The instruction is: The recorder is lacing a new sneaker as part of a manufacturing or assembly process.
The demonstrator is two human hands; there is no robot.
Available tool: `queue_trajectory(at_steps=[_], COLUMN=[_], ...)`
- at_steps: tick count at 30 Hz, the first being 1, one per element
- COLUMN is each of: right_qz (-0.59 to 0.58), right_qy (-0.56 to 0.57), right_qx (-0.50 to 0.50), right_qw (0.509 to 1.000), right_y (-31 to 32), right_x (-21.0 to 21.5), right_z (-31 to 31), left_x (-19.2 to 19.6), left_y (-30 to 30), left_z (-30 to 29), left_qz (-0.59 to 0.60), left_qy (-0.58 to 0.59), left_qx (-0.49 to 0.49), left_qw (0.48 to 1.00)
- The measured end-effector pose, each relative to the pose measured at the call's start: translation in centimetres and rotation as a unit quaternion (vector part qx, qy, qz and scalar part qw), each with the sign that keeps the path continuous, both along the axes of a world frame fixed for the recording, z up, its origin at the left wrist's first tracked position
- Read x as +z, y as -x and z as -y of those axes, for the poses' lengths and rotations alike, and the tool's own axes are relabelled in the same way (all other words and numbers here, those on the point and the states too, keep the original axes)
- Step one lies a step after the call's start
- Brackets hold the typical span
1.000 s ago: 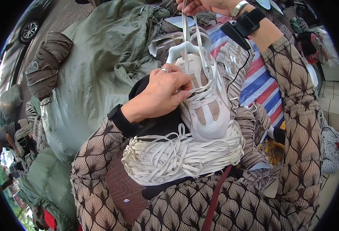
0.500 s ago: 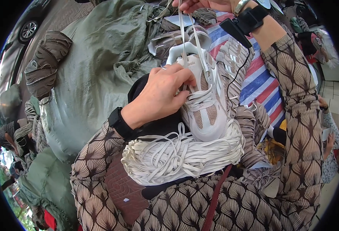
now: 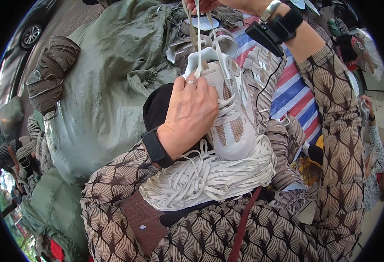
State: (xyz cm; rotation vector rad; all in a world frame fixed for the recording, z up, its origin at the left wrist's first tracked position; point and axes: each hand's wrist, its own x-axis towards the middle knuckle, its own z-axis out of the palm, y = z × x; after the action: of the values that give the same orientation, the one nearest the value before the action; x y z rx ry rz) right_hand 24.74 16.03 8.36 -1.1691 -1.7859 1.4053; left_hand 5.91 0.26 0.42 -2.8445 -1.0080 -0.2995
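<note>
A white and beige lace-up sneaker [image 3: 237, 126] lies in front of me, toe toward me, partly laced. My left hand [image 3: 191, 111] is closed over the left side of its upper beside the tongue; its fingertips are hidden. At the top edge, my right hand [image 3: 226, 5], partly cut off by the frame, is closed on whitish shoelaces [image 3: 198, 39]. These laces run taut from the sneaker's upper eyelets up to that hand. Under the toe, in my lap, sits a large bundle of white shoelaces [image 3: 205, 179].
Grey-green sacking [image 3: 100, 91] bulges on the left, with a brown stack of shoe uppers [image 3: 52, 74] on it. More uppers [image 3: 261, 74] lie along a striped sheet [image 3: 294, 96] on the right. Behind the sneaker are other shoes [image 3: 187, 48]. A person's arm [image 3: 370, 118] shows far right.
My left hand has turned and shifted, its fingers now pointing up along the sneaker's side. The right hand has moved slightly left and up, with the laces still in it.
</note>
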Motion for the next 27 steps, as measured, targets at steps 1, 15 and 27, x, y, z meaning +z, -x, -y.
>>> queue_trajectory(at_steps=[1, 15, 27], right_qz=[0.000, -0.044, -0.124], right_qy=[-0.002, -0.014, 0.217], right_qx=[0.000, 0.016, 0.086], right_qw=[1.000, 0.999, 0.964], right_y=[0.1, -1.0, 2.0], right_x=[0.3, 1.3, 2.4], right_z=[0.3, 1.7, 4.1], left_x=[-0.1, 2.3, 2.1], left_y=[0.1, 1.3, 5.4], left_z=[0.1, -1.2, -1.3], left_qz=[0.000, 0.171, 0.071], left_qy=[-0.002, 0.385, 0.232], left_qx=[0.000, -0.077, -0.057], left_qw=[1.000, 0.903, 0.968])
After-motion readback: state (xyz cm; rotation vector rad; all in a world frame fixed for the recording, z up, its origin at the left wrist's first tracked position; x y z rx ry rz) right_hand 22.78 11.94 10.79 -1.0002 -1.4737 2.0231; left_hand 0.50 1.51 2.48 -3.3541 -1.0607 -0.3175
